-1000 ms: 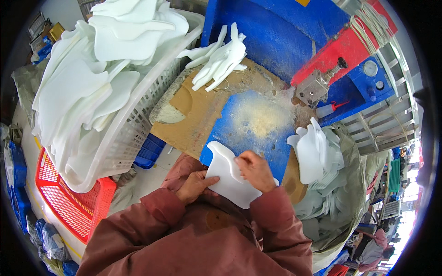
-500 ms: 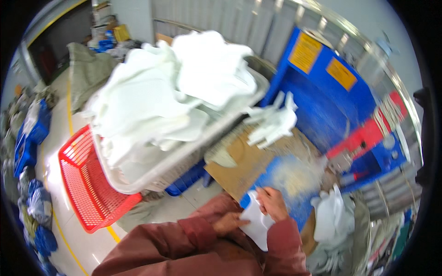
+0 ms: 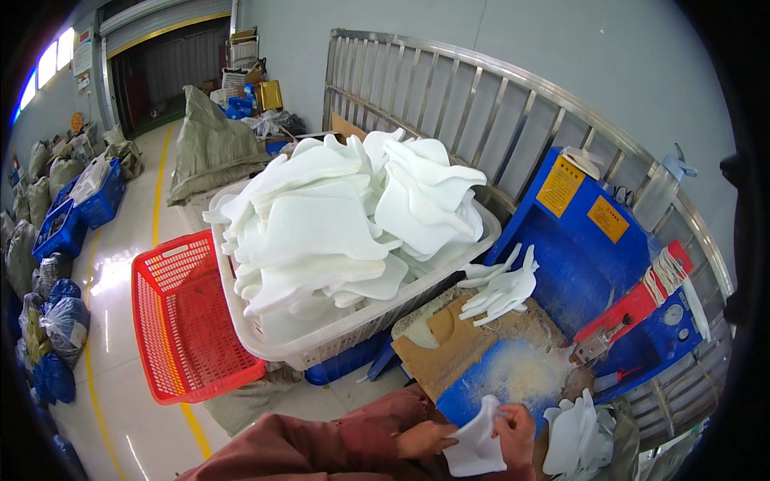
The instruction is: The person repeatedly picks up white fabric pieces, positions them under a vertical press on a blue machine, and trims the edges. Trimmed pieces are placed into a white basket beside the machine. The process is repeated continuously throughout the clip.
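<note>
A curved white foam sheet is held between my two hands at the bottom of the head view. My left hand grips its left edge, with the fingers partly hidden behind the sheet. On its upper right edge, my right hand is closed with the thumb and fingers pinching it. Just beyond lies a blue work surface strewn with pale dust. A red machine arm wound with cord reaches over the dusty spot from the right. Several thin white pieces rest on a brown board.
Heaped white foam pieces fill a white basket ahead. Left of it stands a red plastic basket. A blue machine housing and a metal railing flank the right. More white pieces sit beside my right hand.
The view has tilted upward, so the scene sits lower in it. Both hands still hold the white sheet, which is now turned and shows more of its curved face.
</note>
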`<action>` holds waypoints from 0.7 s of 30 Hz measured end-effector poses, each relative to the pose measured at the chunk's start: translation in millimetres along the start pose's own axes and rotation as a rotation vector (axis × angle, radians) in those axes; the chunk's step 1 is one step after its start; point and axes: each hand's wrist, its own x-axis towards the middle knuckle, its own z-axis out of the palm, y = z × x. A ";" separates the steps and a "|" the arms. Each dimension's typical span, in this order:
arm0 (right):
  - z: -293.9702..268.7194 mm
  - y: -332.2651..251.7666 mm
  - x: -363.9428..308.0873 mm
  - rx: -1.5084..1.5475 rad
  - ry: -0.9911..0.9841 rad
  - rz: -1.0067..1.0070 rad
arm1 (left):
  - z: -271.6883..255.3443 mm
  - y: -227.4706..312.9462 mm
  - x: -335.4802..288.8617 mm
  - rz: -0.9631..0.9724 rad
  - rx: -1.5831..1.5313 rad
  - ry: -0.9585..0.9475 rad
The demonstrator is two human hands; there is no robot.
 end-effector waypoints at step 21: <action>-43.9 -18.0 -75.1 -0.327 0.174 -0.261 | -601.9 -59.8 -107.0 -0.073 -0.004 0.966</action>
